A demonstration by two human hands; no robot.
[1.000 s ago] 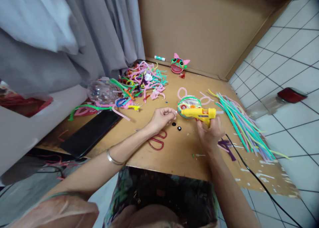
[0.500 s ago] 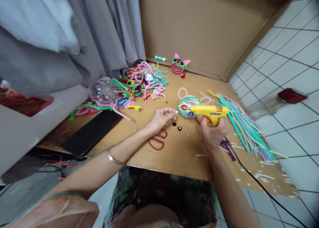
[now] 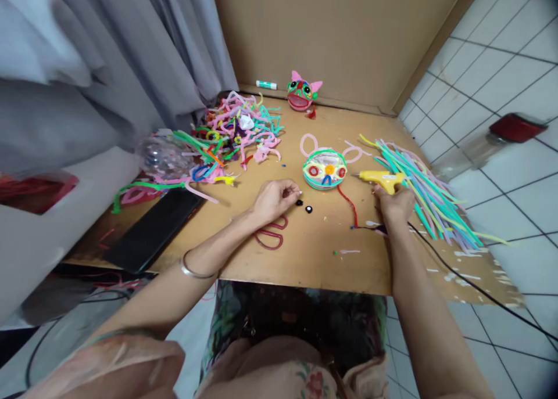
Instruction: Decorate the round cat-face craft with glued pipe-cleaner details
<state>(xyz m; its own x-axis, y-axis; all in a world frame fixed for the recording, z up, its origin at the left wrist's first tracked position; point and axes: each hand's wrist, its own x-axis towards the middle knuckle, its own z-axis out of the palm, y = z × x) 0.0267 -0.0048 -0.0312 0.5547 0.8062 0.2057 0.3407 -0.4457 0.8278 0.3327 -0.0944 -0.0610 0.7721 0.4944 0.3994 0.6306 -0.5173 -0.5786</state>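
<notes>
Right hand [image 3: 394, 201] is closed around the grip of the yellow plastic hot-glue gun [image 3: 378, 179], held low at the brown wooden table [image 3: 305, 259]. Its nozzle is turned toward the round pipe-cleaner face [image 3: 325, 169] but stands apart from it, seemingly to keep the hot tip clear. Left hand [image 3: 272, 198] has its fingertips pinched narrow just beside two small black beads [image 3: 299, 202]. Anything it may hold is too small to tell.

Our left hand [image 3: 274, 198] rests on the table [image 3: 305, 259], fingertips pinched just beside two black eyes [image 3: 299, 202]. Our right hand [image 3: 394, 204] grips the glue gun [image 3: 380, 179], its nozzle pointing toward the face [image 3: 325, 169], with the straight pipe cleaners [image 3: 418, 181] nearby.
</notes>
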